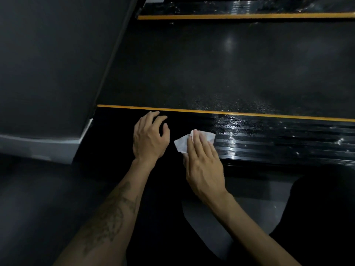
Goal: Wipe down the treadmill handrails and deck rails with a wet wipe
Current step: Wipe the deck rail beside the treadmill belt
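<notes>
White wet wipe [184, 144] lies crumpled on the near deck rail [269, 143] of the treadmill, roughly mid-frame. Right hand [203, 164] flat on top of it, fingers straight and together, pressing the wipe against the rail; the wipe's edges stick out past the fingertips and to the left of the hand. Left hand [148, 135] just beside the wipe, not touching it, grasping nothing; fingers spread and bent, tips resting on the dark rail close to the yellow stripe [192, 110].

Rail surface: black, ribbed lengthwise. Right of the wipe it shines wet, with droplets and streaks; left of the wipe, under the left hand, it reads matte and dark.

Beyond the stripe, the running belt [230, 64], black, with soft light reflections and a scatter of fine specks near the stripe. Far deck rail [249, 6] at top, also glossy, edged by a second yellow stripe.

Left: a large dark grey treadmill housing panel [48, 64] with a pale lower edge. Dim room, grey floor [230, 217] below the forearms.
</notes>
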The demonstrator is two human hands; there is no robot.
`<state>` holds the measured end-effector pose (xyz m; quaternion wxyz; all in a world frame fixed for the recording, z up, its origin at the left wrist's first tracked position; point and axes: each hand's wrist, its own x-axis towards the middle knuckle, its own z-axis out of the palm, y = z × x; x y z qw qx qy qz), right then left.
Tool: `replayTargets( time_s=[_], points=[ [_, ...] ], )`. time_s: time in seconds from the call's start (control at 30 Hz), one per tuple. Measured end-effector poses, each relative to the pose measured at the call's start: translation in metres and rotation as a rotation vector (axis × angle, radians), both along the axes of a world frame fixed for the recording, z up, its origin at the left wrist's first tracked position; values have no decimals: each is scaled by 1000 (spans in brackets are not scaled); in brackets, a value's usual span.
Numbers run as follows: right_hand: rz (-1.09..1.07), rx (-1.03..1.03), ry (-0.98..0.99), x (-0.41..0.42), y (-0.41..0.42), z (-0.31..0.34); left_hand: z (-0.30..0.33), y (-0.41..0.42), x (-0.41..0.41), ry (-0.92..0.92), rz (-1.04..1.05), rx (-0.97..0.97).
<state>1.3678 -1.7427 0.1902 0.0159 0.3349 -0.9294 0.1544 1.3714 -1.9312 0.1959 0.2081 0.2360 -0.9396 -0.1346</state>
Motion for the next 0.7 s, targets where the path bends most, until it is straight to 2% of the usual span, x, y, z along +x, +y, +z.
replayTargets(
  time_s=[0.13, 0.3, 0.5, 0.6, 0.7],
  points=[
    [109, 33, -26, -12, -14, 6, 0, -1, 0, 2, -6, 0],
    [-8, -15, -10, 0, -2, 7, 0, 0, 0, -2, -3, 3],
    [108, 10, 0, -5, -14, 6, 0, 0, 1, -30, -44, -19],
    [79, 39, -20, -8, -6, 7, 1, 1, 2, -14, -36, -17],
    [27, -39, 13, 10, 3, 4, 0, 2, 1, -7, -26, -20]
  ],
)
